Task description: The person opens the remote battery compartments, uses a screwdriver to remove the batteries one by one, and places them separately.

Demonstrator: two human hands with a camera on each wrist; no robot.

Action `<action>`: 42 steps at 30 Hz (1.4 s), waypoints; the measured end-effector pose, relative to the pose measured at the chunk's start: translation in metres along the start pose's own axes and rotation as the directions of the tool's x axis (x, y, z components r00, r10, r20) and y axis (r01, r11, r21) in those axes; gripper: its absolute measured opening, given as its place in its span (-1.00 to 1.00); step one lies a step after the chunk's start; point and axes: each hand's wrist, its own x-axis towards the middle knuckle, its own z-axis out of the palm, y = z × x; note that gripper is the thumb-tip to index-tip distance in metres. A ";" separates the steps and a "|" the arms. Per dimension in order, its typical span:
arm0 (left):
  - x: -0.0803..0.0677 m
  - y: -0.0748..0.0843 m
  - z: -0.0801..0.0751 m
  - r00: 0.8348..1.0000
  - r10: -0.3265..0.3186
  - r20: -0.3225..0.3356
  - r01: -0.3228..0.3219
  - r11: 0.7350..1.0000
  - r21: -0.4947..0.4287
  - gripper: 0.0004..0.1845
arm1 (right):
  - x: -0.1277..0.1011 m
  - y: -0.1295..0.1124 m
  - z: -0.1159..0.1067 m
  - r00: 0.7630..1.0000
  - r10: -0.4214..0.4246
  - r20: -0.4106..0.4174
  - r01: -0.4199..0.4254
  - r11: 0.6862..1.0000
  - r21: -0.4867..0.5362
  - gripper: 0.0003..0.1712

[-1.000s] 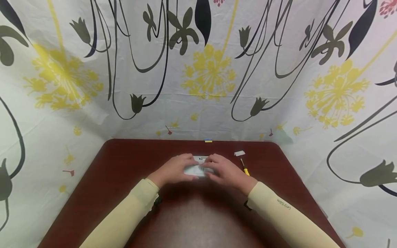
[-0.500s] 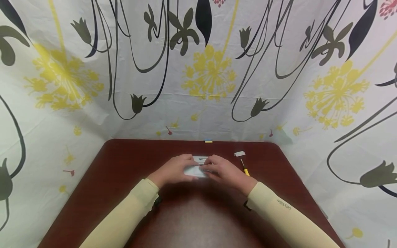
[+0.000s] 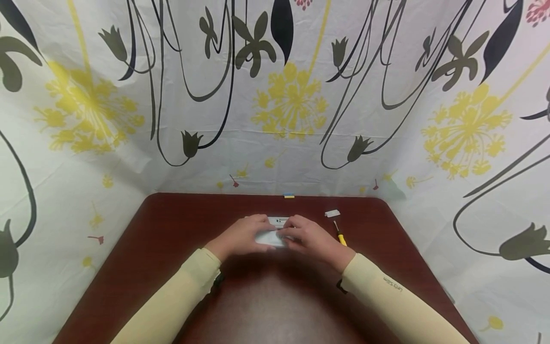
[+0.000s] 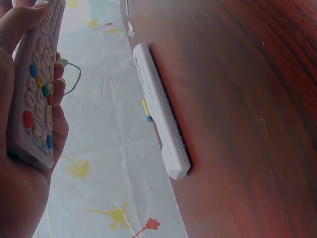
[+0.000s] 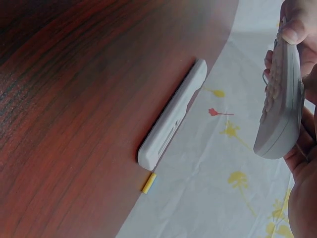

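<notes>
Both hands hold a light grey remote control (image 4: 37,94) above the table. Its coloured buttons show in the left wrist view, while its plain back faces up in the head view. My left hand (image 3: 242,234) grips one end, the thumb over the button side. The other end is in my right hand (image 3: 313,239), whose fingertips bend onto the back; the spot under them is hidden. Behind the hands, a second white remote control (image 5: 173,116) lies on the table, slots showing in its upper side.
A yellow-handled screwdriver (image 3: 341,235) lies right of my right hand. Beyond it is a small white cover-like piece (image 3: 332,213). Something small, yellow and blue like batteries (image 5: 149,183), sits at the far edge of the dark red table (image 3: 193,205). Patterned cloth (image 3: 292,157) hangs around.
The right fingers have drawn slightly inward over the back of the held remote control. The left hand and the things on the table stay put.
</notes>
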 end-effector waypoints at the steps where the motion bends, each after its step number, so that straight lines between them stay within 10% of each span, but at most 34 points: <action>1: 0.000 0.000 0.000 1.000 -0.002 0.000 0.002 1.000 0.003 -0.42 | 0.000 0.000 0.000 1.000 0.002 0.000 -0.002 1.000 0.001 -0.66; 42: 0.000 -0.004 0.006 1.000 0.021 -0.009 -0.021 0.999 0.031 -0.41 | -0.005 0.010 -0.005 0.974 0.177 -0.144 -0.201 0.963 -0.178 -0.77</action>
